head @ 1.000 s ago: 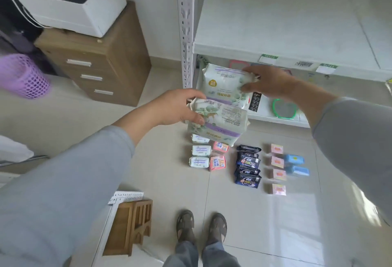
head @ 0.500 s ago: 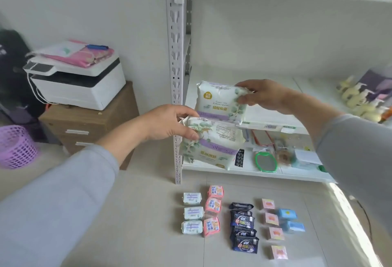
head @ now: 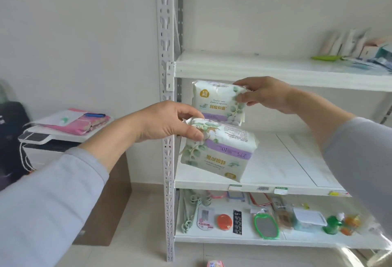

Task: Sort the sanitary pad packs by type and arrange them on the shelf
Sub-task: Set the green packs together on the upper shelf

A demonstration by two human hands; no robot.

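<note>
- Left hand point(head: 167, 122) was nearest – fingers and thumb curled round the top-left corner of the lower pack point(head: 218, 150), pinching it there.
- Lower pack: white with green leaves and a purple band, print upside down, tilted; it hung in the air in front of the middle shelf board point(head: 275, 167), not resting on it as far as I could tell.
- Right hand point(head: 265, 94) pinched the right edge of the upper pack point(head: 218, 101) between thumb and fingers.
- Upper pack had the same leaf design, print upright, held just above the lower one; their edges looked touching or nearly so – couldn't tell which.
- Both packs sat just right of the perforated metal post point(head: 167, 88), in the gap between middle board and the board above point(head: 265, 69).
- Bottom board point(head: 212, 239) carried small goods: a green-framed mirror point(head: 266, 226), an orange round tin point(head: 224, 221), a lidded tub point(head: 308, 221).
- Far left, a printer point(head: 51, 141) with pink papers point(head: 84, 122) on top.
- Top right, blurred boxes point(head: 350, 43) at the back of the upper board.
</note>
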